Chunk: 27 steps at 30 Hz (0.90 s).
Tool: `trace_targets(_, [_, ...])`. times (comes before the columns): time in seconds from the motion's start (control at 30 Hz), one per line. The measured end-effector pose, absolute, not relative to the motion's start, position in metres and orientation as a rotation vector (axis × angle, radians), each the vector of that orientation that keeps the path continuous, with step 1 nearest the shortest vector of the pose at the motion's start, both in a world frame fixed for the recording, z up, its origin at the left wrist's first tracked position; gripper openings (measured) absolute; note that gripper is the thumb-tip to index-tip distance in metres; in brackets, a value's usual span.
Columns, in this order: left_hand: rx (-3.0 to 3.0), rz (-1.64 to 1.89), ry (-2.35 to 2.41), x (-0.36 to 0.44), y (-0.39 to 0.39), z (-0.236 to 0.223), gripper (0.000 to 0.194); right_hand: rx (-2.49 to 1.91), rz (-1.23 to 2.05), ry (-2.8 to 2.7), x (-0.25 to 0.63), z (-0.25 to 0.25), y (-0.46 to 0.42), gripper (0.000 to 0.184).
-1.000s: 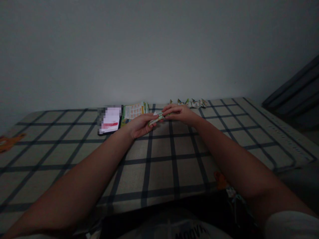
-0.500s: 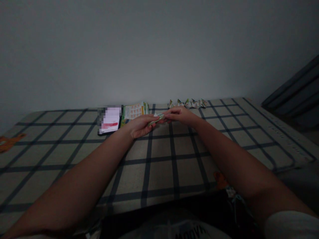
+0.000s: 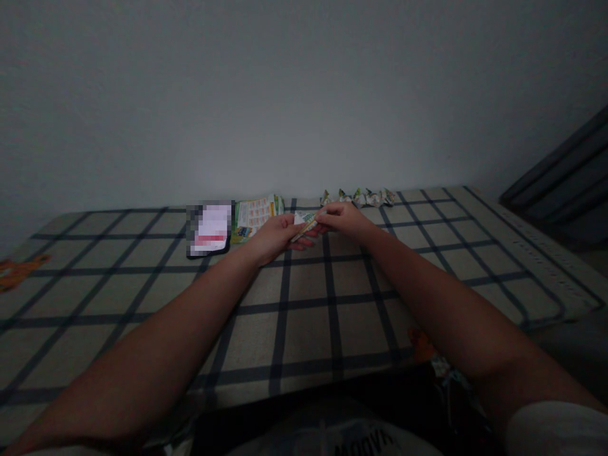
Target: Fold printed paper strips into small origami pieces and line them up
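Between my hands, just above the checked cloth, is a small folded piece of printed paper, white with green marks. My left hand grips its left side, the thumb on top and the fingers beneath. From the right, my right hand pinches the paper's other edge between thumb and fingertips. Behind my right hand stands a row of several folded paper pieces with pointed tips. A stack of printed leaflets lies beyond my left hand.
A phone or tablet with a lit, blurred screen lies left of the leaflets. The checked cloth covers the surface up to a grey wall. Orange patches mark the cloth at far left.
My left hand has turned and shifted slightly right along the paper. More of the paper's white and green face now shows. The right hand has barely moved.
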<state>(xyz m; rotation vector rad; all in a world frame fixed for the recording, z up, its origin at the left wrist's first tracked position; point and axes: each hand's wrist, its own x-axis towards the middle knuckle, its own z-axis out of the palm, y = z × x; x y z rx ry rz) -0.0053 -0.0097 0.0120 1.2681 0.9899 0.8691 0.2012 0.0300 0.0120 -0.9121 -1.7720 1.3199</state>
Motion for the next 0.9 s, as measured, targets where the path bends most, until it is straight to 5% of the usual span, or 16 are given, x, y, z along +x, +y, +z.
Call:
trace_targets(0.43, [1.841, 1.095, 1.398, -0.005, -0.016, 0.015, 0.053, -1.014, 0.875, -2.070, 0.200, 0.019, 0.027, 0.025])
trace_targets(0.57, [1.894, 1.145, 1.415, -0.005, -0.018, 0.018, 0.057, -0.901, 1.025, -1.952, 0.197, 0.015, 0.027, 0.024])
trace_targets(0.73, [1.718, 1.089, 1.405, -0.004, -0.016, 0.013, 0.052, -0.769, 1.242, -1.749, 0.196, 0.010, 0.029, 0.049])
trace_targets(0.9, [1.753, 1.033, 1.390, -0.004, -0.018, 0.016, 0.044, -0.750, 1.212, -1.792, 0.194, 0.012, 0.027, 0.043])
